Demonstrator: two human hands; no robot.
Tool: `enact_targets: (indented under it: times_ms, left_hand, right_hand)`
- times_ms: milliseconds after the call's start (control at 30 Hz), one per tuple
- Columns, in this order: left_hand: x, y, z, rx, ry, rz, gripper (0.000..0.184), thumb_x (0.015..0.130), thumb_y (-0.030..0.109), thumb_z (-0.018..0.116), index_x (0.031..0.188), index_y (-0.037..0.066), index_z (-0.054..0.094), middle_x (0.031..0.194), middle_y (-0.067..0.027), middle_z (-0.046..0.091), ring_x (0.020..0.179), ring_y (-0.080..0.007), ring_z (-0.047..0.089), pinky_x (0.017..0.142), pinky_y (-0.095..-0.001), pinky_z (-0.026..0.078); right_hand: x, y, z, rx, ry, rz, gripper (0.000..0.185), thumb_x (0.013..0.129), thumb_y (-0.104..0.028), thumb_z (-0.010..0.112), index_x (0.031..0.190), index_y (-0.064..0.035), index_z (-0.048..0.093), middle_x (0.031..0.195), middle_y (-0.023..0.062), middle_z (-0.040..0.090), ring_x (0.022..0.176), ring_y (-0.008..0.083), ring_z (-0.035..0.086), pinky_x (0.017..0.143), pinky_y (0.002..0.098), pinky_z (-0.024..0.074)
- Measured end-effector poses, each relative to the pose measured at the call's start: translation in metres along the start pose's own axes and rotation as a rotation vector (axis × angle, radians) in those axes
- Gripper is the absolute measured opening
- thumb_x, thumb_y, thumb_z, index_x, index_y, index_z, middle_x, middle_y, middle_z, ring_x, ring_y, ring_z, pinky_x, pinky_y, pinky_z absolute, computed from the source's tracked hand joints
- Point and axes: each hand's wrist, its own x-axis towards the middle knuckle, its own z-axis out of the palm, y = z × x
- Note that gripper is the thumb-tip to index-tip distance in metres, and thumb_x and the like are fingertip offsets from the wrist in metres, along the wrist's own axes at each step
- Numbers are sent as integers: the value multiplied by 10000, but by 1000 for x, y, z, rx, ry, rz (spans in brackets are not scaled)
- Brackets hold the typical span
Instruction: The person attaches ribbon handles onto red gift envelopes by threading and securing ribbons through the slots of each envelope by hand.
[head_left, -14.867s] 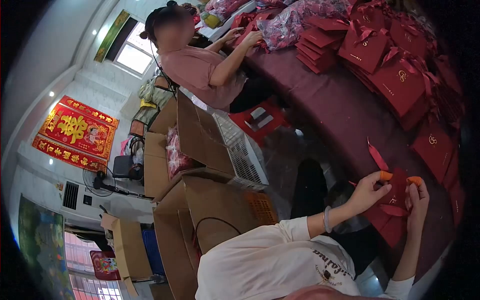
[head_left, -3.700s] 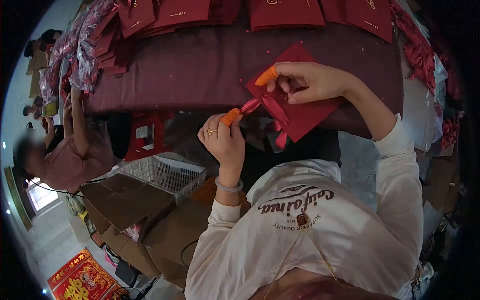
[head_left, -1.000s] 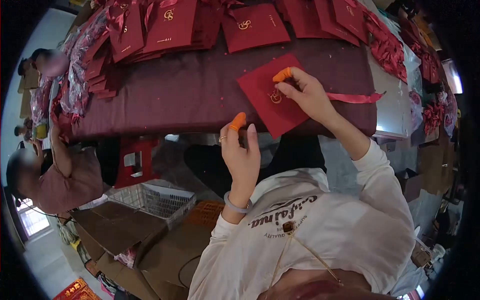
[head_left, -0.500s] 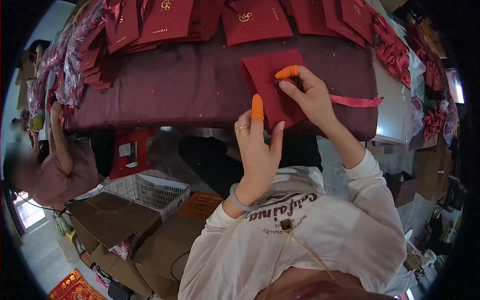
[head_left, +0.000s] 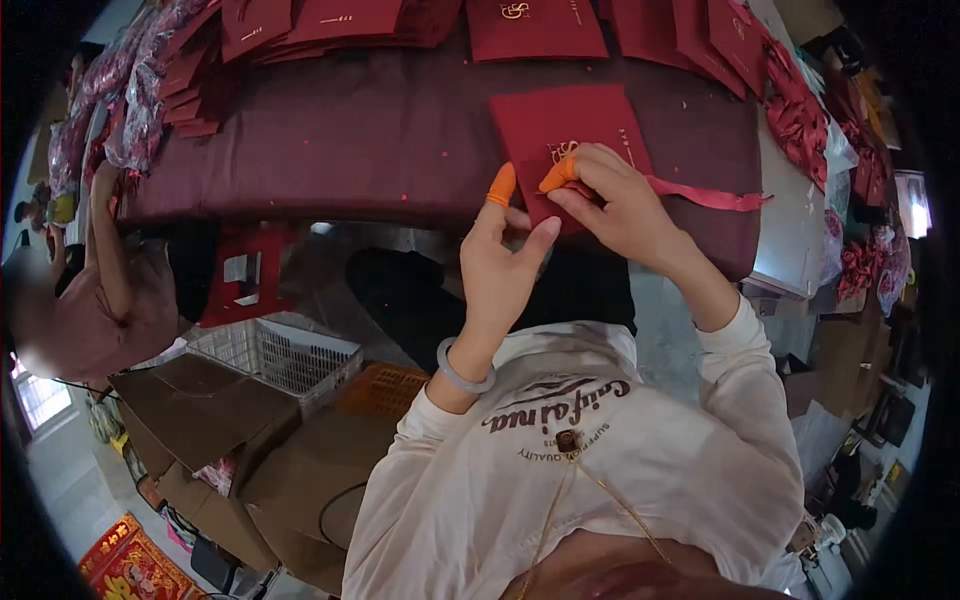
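One flat red bag (head_left: 610,118) lies askew by the table's near edge, towards its right corner, with a gold emblem (head_left: 563,151) uppermost and a ribbon (head_left: 715,198) trailing past it to the right edge. From where I stand it looks like thin, stiff card: light, fairly smooth, apt to crease if squeezed, so I'd hold it by its rims and corners; the ribbon should be soft and slippery. The left hand (head_left: 497,255) is spread at the bag's near left corner, thumb and forefinger well apart; the right hand (head_left: 630,208) is bent over the emblem, thumb and orange-capped forefinger nearly meeting, though I can't tell whether anything is pinched between. The hands are close together but separate. Along the table's (head_left: 330,180) far edge lie more red bags (head_left: 540,30); past its left end a co-worker (head_left: 125,300) sits, arms raised.
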Motion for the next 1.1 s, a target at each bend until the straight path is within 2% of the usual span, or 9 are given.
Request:
enact_targets:
  times_ms: [200, 300, 433, 700, 767, 833, 900, 1000, 1100]
  left_hand:
    - [0, 1, 2, -25, 11, -24, 543, 748, 34, 692, 1256, 26, 498, 717, -1, 555, 653, -63, 525, 632, -201, 444]
    - [0, 0, 3, -40, 17, -7, 522, 747, 26, 684, 1239, 21, 509, 720, -6, 562, 653, -69, 528, 634, -207, 447]
    - [0, 1, 3, -14, 18, -5, 533, 738, 21, 687, 1238, 11, 505, 721, -10, 569, 655, -73, 529, 640, -207, 444]
    - [0, -1, 6, -30, 36, -11, 520, 737, 25, 692, 1219, -10, 501, 730, -16, 575, 658, -69, 522, 635, -205, 441]
    - [2, -1, 6, -57, 42, -1, 506, 746, 32, 686, 1215, -6, 501, 736, -19, 579, 656, -68, 521, 632, -204, 440]
    - [2, -1, 6, 52, 75, 31, 468, 766, 49, 670, 1201, 4, 503, 748, -23, 587, 649, -66, 517, 622, -205, 436]
    - [3, -6, 10, 31, 103, 46, 455, 772, 54, 665, 1195, 8, 505, 752, -25, 591, 642, -65, 511, 610, -205, 431]
    - [4, -6, 10, -4, 112, 49, 425, 784, 56, 654, 1180, 7, 509, 757, -23, 593, 635, -60, 498, 591, -201, 417]
    - [3, -8, 11, -124, 88, 42, 401, 796, 46, 643, 1172, 0, 510, 752, -9, 584, 635, -49, 483, 581, -189, 398]
  right_hand:
    - [4, 2, 3, -145, -3, -89, 155, 807, -118, 603, 874, -1, 527, 898, 132, 526, 859, 310, 511, 750, 390, 437]
    - [6, 4, 2, -224, -8, -201, 149, 801, -99, 600, 875, 4, 523, 911, 133, 520, 863, 305, 506, 757, 389, 443]
    - [8, 3, -4, -277, -95, -235, 145, 793, -87, 594, 879, 5, 521, 916, 125, 515, 862, 298, 500, 764, 378, 444]
    - [18, -18, -15, -515, -198, -419, 227, 682, -90, 580, 893, -26, 524, 914, 108, 497, 868, 275, 493, 781, 353, 445]
    - [20, -11, -16, -446, -186, -405, 221, 690, -78, 584, 897, -28, 522, 904, 108, 501, 860, 277, 499, 766, 353, 449]
    - [21, -6, -14, -373, -177, -394, 216, 699, -66, 587, 901, -30, 521, 893, 107, 505, 853, 279, 504, 752, 354, 452]
    - [23, -4, -13, -181, -123, -284, 220, 717, -46, 592, 924, -40, 516, 868, 113, 519, 827, 296, 522, 710, 369, 459]
    - [25, -16, -11, -79, -72, -170, 241, 727, -47, 604, 948, -40, 511, 857, 121, 534, 813, 322, 537, 683, 385, 461]
    - [27, -20, -14, -118, -187, -150, 269, 723, -53, 614, 968, -33, 505, 881, 128, 545, 840, 335, 546, 685, 387, 466]
